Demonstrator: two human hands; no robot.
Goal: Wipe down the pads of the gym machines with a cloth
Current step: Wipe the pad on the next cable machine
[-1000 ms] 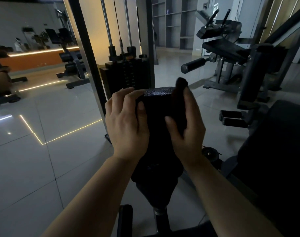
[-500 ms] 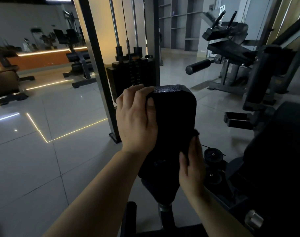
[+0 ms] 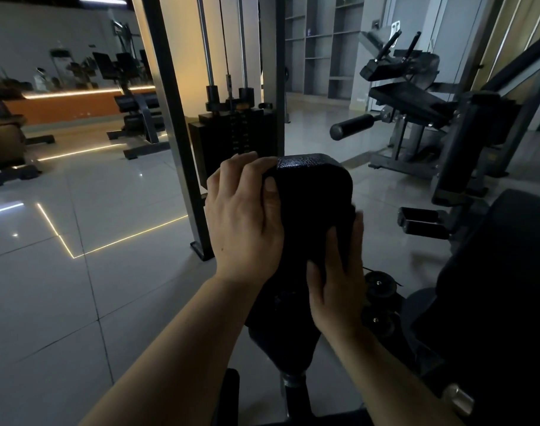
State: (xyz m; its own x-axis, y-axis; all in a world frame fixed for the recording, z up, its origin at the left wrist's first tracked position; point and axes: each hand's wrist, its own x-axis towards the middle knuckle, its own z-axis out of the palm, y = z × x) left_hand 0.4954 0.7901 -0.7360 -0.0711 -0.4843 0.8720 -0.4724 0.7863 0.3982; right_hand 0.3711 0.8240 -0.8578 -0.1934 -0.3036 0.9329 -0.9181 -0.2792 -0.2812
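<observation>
A black padded cushion [image 3: 311,179] stands upright on a post in the middle of the view. My left hand [image 3: 244,222] grips its upper left edge, fingers curled over the top corner. My right hand [image 3: 336,275] presses a dark cloth [image 3: 345,229] flat against the pad's right side, about halfway down. The cloth is nearly the same colour as the pad and only its upper edge shows above my fingers.
A weight stack [image 3: 234,139] with guide rods stands just behind the pad, inside a grey frame post [image 3: 176,133]. A black seat [image 3: 508,272] fills the right. Another machine with a roller pad [image 3: 351,126] stands at the back right. Benches [image 3: 139,118] line the far left on the glossy tile floor.
My right hand with the cloth slid from the pad's top right corner down its right side, then rose slightly. My left hand kept its grip on the upper left edge.
</observation>
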